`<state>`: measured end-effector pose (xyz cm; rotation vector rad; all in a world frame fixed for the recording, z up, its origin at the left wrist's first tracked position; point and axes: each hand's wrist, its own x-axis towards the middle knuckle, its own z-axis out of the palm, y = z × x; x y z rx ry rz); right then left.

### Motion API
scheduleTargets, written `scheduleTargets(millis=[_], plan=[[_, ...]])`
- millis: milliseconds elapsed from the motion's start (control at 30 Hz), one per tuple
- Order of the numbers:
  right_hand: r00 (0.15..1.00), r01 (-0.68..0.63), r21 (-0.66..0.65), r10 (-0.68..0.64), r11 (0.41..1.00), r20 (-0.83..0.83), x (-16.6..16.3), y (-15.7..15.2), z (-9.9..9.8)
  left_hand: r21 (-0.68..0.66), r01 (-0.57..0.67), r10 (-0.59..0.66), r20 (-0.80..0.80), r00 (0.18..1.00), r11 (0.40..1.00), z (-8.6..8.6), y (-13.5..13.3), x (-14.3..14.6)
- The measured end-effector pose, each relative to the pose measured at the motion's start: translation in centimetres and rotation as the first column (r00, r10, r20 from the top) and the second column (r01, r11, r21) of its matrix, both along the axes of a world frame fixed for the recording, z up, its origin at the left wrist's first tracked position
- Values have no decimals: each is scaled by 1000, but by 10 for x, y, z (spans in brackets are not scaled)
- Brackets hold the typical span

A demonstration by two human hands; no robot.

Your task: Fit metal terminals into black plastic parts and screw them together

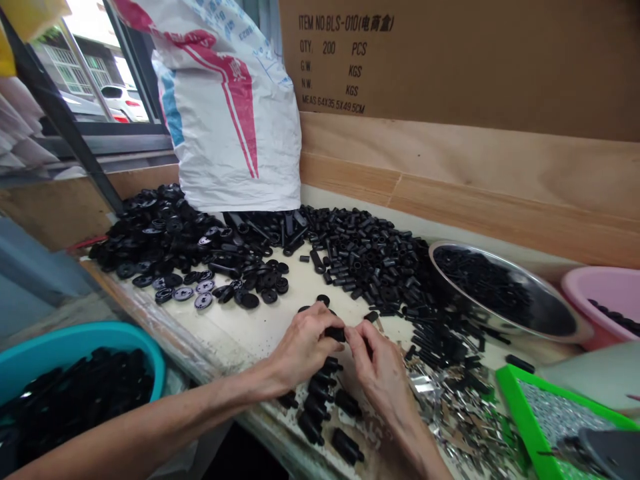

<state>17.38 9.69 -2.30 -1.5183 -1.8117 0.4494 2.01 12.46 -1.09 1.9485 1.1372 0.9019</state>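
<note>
Bare forearms (200, 417), both hands (303, 337) mostly closed, fingertips (352, 333) on one black cylinder (336, 334).

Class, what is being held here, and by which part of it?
A black cylindrical part, gripped by its sides in the left hand. The right hand is at its end; whether it pinches anything there cannot be told.

Held part (336, 334) matt plastic; bowl (551, 315) glossy metal; carton (465, 63) cardboard.
</note>
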Motion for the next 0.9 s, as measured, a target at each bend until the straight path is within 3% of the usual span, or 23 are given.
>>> scheduleTargets(millis=[133, 233, 367, 500, 733, 900], plan=[[999, -34, 9, 34, 999, 19, 1, -1, 2, -108, 129, -134, -42, 990, 986, 6, 10, -10], [999, -35, 10, 35, 999, 15, 0, -1, 1, -101, 123, -125, -19, 992, 987, 9, 9, -10], [1000, 11, -21, -11, 1000, -22, -2, 0, -3, 40, 2, -2, 7, 1000, 999, 1, 3, -2], [998, 26, -51, -28, 998, -54, -1, 2, -7, 186, 12, -10, -13, 1000, 982, -7, 2, 1], [999, 16, -37, -18, 999, -42, -1, 1, -2, -28, 223, -224, -174, 959, 974, 14, 12, -13], [999, 20, -67, -23, 998, -36, -1, 3, -7, 85, 154, -144, -115, 983, 984, 6, 9, -10]])
